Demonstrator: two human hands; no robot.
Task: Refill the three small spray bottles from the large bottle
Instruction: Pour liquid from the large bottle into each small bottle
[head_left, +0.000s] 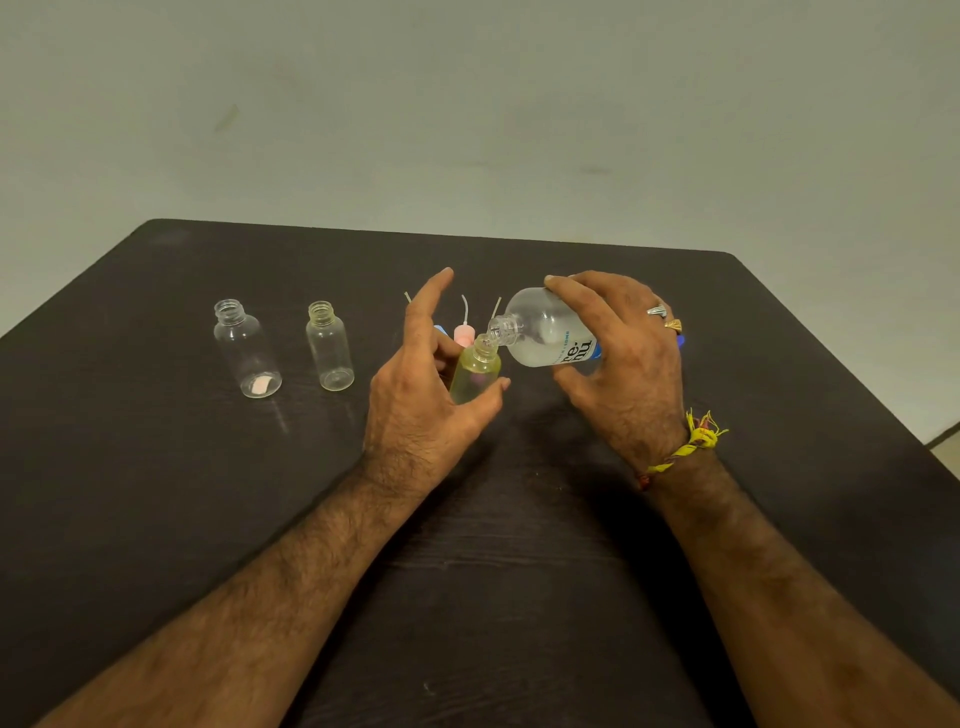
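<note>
Tilting near the middle of the dark desk (156, 493), the large bottle (545, 332) is lying almost sideways in the right hand (623, 364), whose fingers are curling around its frosted, labelled body. Its open neck is meeting the mouth of a yellowish small bottle (474, 371), which the left hand (415, 405) is pinching between thumb and fingers, forefinger raised. Two uncapped clear small bottles (247, 349) (330, 347) are standing upright to the left, looking empty. Spray tops (463, 332) are lying just behind the hands, partly hidden.

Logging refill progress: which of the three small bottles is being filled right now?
The yellowish small bottle gripped by the left hand, under the tilted large bottle's mouth. The other two small bottles stand untouched to the left.
</note>
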